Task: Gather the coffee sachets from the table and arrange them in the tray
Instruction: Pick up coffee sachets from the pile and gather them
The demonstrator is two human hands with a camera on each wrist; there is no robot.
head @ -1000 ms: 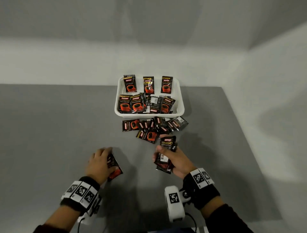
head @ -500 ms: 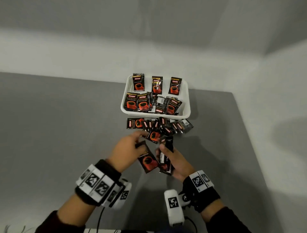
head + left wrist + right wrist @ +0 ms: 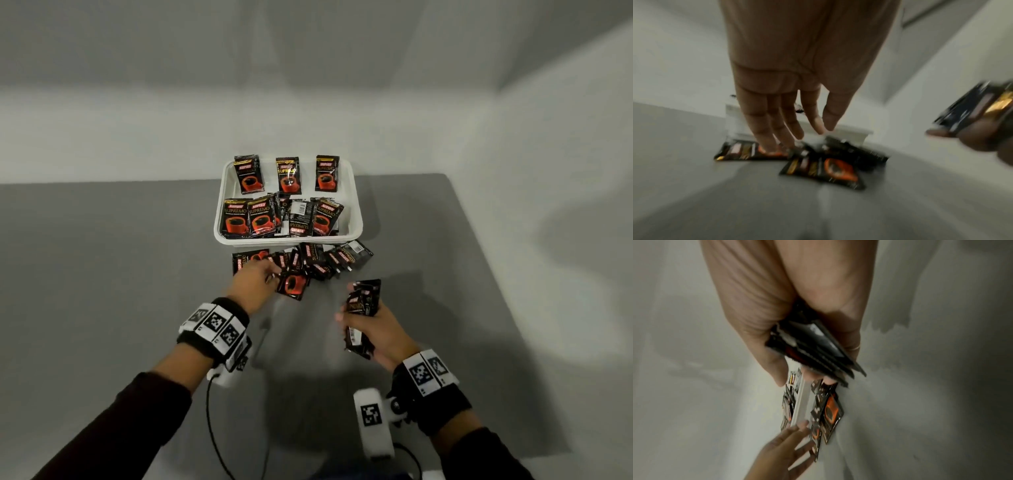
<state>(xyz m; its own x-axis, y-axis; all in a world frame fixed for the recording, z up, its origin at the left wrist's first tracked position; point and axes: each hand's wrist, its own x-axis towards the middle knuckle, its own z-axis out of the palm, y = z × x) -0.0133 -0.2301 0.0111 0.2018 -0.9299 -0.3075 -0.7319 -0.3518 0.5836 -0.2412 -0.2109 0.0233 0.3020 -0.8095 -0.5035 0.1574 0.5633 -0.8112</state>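
Left hand [image 3: 255, 279] moved up-frame, fingers spread, empty, touching loose sachets [image 3: 301, 265] below tray [image 3: 356, 219]; right hand [image 3: 371, 325], lower right, grips a sachet stack [image 3: 363, 308].

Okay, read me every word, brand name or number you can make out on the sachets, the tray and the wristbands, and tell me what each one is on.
"SUPREMO": front of a sachet in the tray's near row.
"SUPREMO", upside down: back-facing sachet in the tray.
Red brand band above it: too blurred to spell out.
Barcode digits: too small.
Loose pile on the table: lettering unreadable.
Stack in the right hand: blurred.
Wristband markers: patterns, no text.
White tray: no text.
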